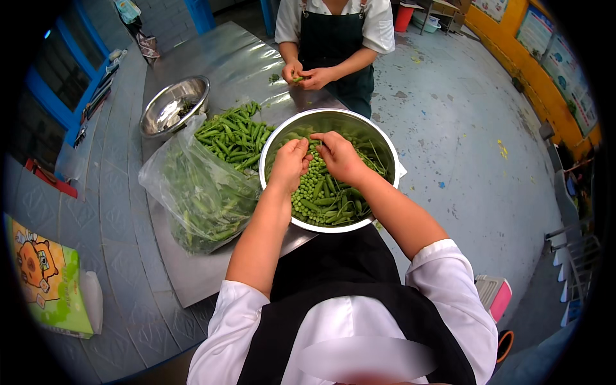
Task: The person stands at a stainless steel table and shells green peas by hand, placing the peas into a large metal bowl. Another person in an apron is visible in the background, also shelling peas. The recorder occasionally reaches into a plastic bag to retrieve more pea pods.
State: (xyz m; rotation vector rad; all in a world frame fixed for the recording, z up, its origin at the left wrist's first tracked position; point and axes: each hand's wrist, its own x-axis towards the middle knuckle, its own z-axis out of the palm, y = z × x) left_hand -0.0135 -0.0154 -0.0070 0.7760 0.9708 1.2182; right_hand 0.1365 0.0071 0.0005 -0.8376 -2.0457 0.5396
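Over a large steel bowl (392,149) both of my hands are close together, fingers bent inward. My left hand (290,164) is closed in a pinch above the bowl's left side. Facing it, my right hand (340,158) is pinched too, thumb and fingertips together. Whatever sits between the fingertips is too small or hidden to make out. Shelled green peas (314,174) lie in the bowl below my hands. Several pea pods (330,204) rest at its near side. Left of the bowl, a heap of pea pods (236,133) spills from a clear plastic bag (192,192) holding more pods.
The bowl stands at the right edge of a steel table (187,277). A smaller steel bowl (154,115) with dark scraps sits farther back left. Across the table a co-worker (330,38) in a dark apron handles a green pod. A colourful tissue pack (54,289) is at lower left.
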